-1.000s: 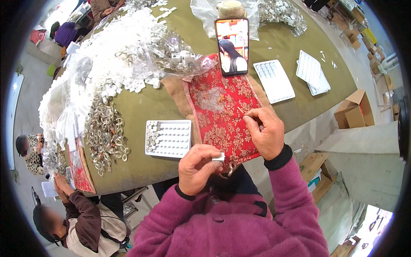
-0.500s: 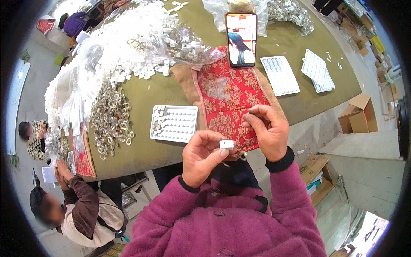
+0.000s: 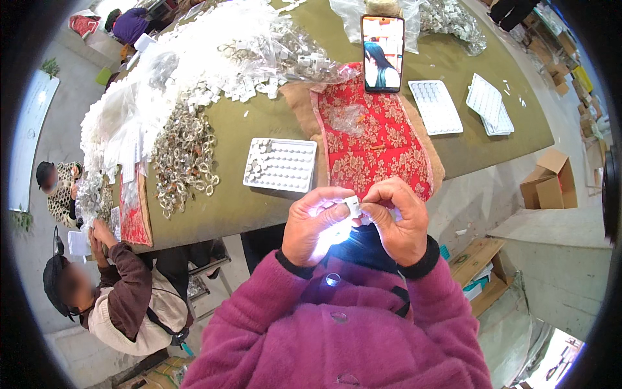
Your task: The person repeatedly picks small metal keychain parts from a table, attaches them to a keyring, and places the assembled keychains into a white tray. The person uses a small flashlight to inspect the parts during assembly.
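Note:
A small white boxy light (image 3: 353,206) is held up in front of my chest, and a bright beam shines from below it. My left hand (image 3: 303,227) is closed, pinching the light between thumb and fingers. My right hand (image 3: 407,227) meets it from the other side, thumb and fingertips pressed together against its edge. What lies between the right fingertips, apart from the light, is hidden. Beyond my hands lies a red flowered cloth (image 3: 363,159). To its left sits a white dimpled tray (image 3: 278,188) with several small round pieces (image 3: 260,149) in its left part.
A phone (image 3: 382,55) stands upright past the cloth. Piles of metal rings (image 3: 184,162) and white parts (image 3: 175,71) cover the table's left. More white trays (image 3: 435,107) lie at right. A co-worker (image 3: 123,292) sits at left; a cardboard box (image 3: 549,181) stands off the table's right side.
My right hand has come down and left to meet the light in my left hand. The light now shines brightly and is tilted more upright. The whole view has shifted slightly.

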### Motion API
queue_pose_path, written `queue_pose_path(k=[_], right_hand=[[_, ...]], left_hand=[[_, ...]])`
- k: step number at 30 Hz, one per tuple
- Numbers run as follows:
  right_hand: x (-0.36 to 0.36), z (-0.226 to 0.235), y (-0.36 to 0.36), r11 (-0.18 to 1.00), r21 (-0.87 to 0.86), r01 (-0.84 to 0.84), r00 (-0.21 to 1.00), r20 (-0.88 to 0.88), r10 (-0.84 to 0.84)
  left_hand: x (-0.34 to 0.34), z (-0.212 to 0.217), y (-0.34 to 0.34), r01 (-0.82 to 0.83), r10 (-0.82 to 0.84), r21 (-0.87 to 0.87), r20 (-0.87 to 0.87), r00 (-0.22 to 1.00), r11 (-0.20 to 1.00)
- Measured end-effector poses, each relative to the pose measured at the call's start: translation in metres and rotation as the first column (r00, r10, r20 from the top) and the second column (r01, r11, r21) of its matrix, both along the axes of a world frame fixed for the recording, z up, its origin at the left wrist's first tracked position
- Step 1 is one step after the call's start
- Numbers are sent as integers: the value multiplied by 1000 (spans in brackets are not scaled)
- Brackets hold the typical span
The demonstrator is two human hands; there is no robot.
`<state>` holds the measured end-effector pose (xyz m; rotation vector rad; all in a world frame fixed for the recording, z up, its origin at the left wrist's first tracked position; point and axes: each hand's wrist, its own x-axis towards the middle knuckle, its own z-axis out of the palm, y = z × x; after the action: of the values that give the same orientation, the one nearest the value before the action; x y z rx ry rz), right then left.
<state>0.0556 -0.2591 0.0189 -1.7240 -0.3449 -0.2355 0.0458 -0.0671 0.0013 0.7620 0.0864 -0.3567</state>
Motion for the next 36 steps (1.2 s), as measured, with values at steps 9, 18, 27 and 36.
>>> queue_pose_path(k=[9,18,27,36], right_hand=[[-13,3,4,992,113,-48,993,-100,60],[-25,10,3,991,26,-133,991,-31,134],[-38,17,7,982,10,-191,981,-38,191],[-44,1,15,841,467,-273,818,-347,458]], left_hand=[[-13,2,5,34,-34,-63,-2,999,997],[-28,4,17,119,-111,-93,84,990,989],[-46,7,15,67,-65,-38,48,997,997],[-48,8,27,60,-60,26,-9,998,998]])
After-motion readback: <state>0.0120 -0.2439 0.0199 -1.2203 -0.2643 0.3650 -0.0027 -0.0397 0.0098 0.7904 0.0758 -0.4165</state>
